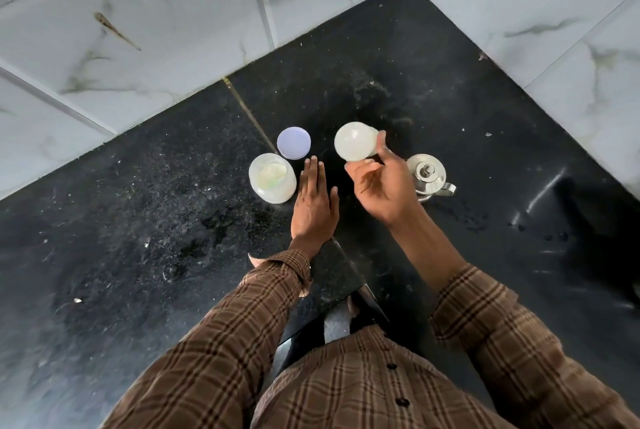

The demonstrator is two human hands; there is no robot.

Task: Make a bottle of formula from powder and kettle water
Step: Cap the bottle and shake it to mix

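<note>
A person in a brown checked long-sleeved shirt (363, 383) stands at a black speckled stone counter (138, 238) that runs into a corner of white marble-patterned wall tiles (138, 30). The right hand (381, 186) is raised above the counter, fingers curled round a translucent, whitish baby bottle (355, 146), which is tilted so that its round end faces the camera; whether that end is the base or the mouth cannot be told. The left hand (313, 202) lies flat with its fingers straight and together, palm down on or just over the counter, holding nothing. Just to the left of it stands an open, clear round plastic jar with pale cream powder inside (272, 178), touching or nearly touching the side of the hand. Behind the jar, close to the fingertips, a flat round pale lilac lid (293, 142) rests on the counter. To the right of the raised hand, partly hidden by it, sits a small shiny steel kettle with a knobbed lid (427, 176)
</note>
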